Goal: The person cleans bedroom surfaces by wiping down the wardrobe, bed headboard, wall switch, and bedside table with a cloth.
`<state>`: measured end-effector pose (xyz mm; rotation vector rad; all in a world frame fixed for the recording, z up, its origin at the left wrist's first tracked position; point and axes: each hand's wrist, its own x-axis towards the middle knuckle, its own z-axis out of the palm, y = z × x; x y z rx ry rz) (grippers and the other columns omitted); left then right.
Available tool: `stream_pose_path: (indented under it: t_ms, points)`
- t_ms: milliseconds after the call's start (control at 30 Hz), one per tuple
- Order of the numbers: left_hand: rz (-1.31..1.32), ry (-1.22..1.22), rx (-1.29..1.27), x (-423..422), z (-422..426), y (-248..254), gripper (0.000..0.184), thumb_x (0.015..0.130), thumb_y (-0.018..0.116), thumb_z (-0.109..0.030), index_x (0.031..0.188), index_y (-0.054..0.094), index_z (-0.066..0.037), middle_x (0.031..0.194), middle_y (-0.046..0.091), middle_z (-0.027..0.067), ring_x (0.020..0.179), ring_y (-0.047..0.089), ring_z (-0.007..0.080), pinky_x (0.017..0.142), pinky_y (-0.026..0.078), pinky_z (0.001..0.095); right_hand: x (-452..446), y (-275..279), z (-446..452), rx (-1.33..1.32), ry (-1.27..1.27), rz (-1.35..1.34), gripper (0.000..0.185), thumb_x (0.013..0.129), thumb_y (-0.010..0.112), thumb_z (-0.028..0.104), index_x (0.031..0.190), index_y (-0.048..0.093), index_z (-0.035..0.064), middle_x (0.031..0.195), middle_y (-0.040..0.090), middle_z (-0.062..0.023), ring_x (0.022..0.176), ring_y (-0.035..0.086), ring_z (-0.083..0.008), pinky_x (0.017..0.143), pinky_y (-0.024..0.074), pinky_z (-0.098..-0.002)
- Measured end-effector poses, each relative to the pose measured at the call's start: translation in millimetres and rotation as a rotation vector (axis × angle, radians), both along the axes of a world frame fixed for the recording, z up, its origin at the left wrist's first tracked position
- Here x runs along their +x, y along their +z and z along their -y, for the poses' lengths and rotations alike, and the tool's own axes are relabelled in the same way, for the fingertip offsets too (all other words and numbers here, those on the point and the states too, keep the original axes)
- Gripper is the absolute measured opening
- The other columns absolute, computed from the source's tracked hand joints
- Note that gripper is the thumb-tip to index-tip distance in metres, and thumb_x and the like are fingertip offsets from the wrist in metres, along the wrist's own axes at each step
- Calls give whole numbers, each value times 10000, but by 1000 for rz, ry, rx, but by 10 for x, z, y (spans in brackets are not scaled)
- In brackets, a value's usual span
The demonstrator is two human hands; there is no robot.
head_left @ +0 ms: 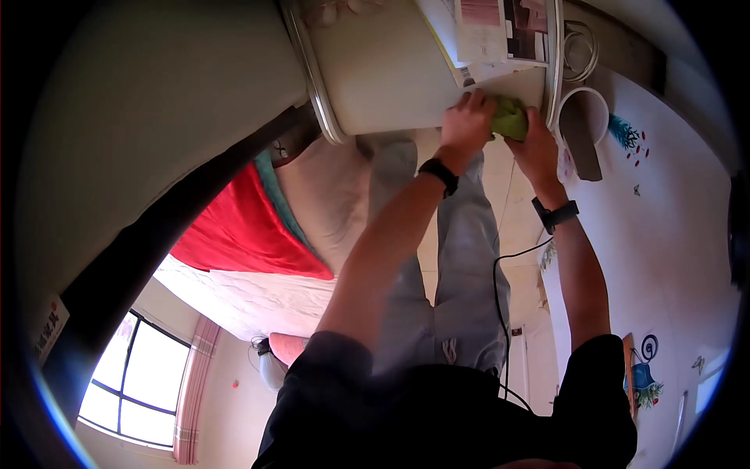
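Note:
A crumpled green cloth [509, 119] is bunched between my two hands, at the near edge of a pale tabletop [383, 86]. My left hand [467, 123], with a black band on its wrist, has its fingers curled against the cloth's left side. From the right, my right hand [537, 152] grips it with the thumb and fingers; a dark watch sits on that wrist. Part of the fingers on both hands is hidden by the cloth. Just beyond the hands lie papers and printed booklets [483, 35] on the tabletop.
Right of the table are a coiled white cable [580, 51] and a round white container [598, 113] with a grey flat piece. A black cord [495, 289] runs near my right arm. On the left lies a bed with a red blanket [250, 230].

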<state>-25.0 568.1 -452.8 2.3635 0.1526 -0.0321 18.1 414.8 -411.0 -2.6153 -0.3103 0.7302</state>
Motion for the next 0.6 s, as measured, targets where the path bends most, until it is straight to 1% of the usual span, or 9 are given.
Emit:
stream_pose_path:
  t_ms: [133,200,300,367,400,500,600]
  points:
    - [-43,0,-19,-3,74,12,193,700,627,-48,883,602,-102,930,556,79,873,606,271,628,543,395,-59,-50,64,4,-37,15,532,722,768,191,1145,463,86,1050,611,-155,931,612,-405,718,518,-480]
    - [-28,-1,-35,-45,-51,4,192,705,625,-49,888,602,-101,932,556,78,878,604,273,627,543,397,-97,-57,-54,22,-49,18,542,716,774,190,1147,463,84,1053,610,-153,921,615,-404,716,520,-481]
    - [-45,-30,37,-171,-295,-20,207,706,626,-50,905,602,-102,936,559,80,884,600,276,640,543,396,-196,-54,-318,35,-48,-17,563,699,788,187,1147,462,82,1054,606,-155,897,621,-401,704,524,-484]
    - [-76,-29,45,-309,-505,-26,231,700,649,-58,922,603,-102,957,568,82,906,600,286,657,544,400,-271,-88,-518,5,-37,-62,582,684,799,184,1147,460,83,1049,603,-159,879,626,-398,694,528,-484]
    - [-90,-34,48,-379,-619,-15,243,697,661,-61,930,604,-102,968,572,84,917,599,291,666,544,401,-339,-147,-603,41,3,-20,574,668,810,201,1121,477,83,1051,598,-167,857,635,-385,681,534,-474]
    - [-137,43,52,-574,-973,126,296,684,700,-74,963,603,-106,988,582,85,944,597,305,685,544,414,-426,-102,-1009,95,63,-74,564,689,798,170,1137,471,72,1071,614,-172,886,629,-407,712,525,-477]
    - [-312,114,150,-729,-1240,294,479,583,820,-110,1006,596,-97,1027,595,80,1007,583,319,780,529,421,-633,-376,-1308,151,119,-119,559,689,795,163,1135,471,72,1093,606,-170,889,635,-395,707,530,-469]
